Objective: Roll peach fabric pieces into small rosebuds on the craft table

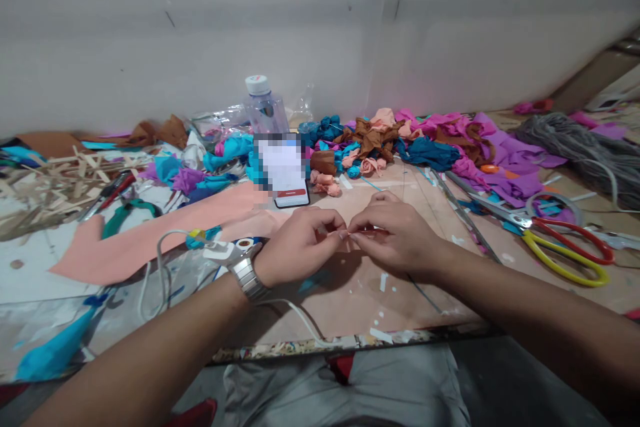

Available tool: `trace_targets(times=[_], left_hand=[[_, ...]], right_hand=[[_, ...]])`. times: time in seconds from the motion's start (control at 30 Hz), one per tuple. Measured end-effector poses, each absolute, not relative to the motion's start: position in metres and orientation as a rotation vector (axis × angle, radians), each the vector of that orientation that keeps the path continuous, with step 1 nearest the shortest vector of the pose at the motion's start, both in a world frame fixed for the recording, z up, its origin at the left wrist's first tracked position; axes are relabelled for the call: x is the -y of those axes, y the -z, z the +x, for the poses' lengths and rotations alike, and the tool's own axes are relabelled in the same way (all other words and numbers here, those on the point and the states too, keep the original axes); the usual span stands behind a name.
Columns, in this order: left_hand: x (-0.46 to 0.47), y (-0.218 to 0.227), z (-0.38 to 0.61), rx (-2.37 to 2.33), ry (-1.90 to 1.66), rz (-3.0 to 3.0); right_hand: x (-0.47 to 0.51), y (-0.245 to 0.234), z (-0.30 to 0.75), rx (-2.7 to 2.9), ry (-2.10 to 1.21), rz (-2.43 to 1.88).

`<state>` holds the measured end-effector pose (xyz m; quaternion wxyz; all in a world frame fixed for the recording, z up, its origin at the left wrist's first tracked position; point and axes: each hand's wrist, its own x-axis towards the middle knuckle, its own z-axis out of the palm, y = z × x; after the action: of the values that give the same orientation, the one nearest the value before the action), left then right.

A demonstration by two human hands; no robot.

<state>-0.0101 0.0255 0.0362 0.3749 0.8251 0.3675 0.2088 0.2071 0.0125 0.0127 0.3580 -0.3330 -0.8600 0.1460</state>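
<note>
Over the front middle of the table, my left hand point(307, 240) and my right hand point(393, 233) meet fingertip to fingertip, both closed in a pinch. Between them is a small piece of peach paper point(351, 240), mostly hidden by the fingers. On my left wrist is a metal watch point(247, 273). Just beyond the hands, a phone point(291, 193) leans upright with its screen partly blurred out. A long sheet of peach crepe paper point(150, 237) lies to the left of my left hand.
Large scissors point(530, 221) with red and yellow handles lie at right, near grey yarn point(575, 153). Crumpled paper flowers point(373, 140) line the back beside a plastic bottle point(265, 107). Green-handled pliers point(127, 213), wooden sticks point(65, 177) and a white cable point(159, 267) are at left.
</note>
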Motion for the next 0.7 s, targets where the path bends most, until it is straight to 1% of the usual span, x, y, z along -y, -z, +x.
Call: trace_targets(times=[0.27, 0.43, 0.7], left_hand=[[-0.0237, -0.0386, -0.01, -1.005, -0.54, 2.378], [-0.0215, -0.0365, -0.0103, -0.984, -0.477, 2.59], [-0.0188, -0.0364, -0.0082, -0.916, -0.522, 2.708]], right_hand=[[-0.0119, -0.0177, 0.2064, 2.215, -0.429, -0.935], [-0.0136, -0.0163, 0.2052, 2.252, -0.582, -0.994], [-0.0134, -0.0174, 0.2015, 2.243, -0.765, -0.955]])
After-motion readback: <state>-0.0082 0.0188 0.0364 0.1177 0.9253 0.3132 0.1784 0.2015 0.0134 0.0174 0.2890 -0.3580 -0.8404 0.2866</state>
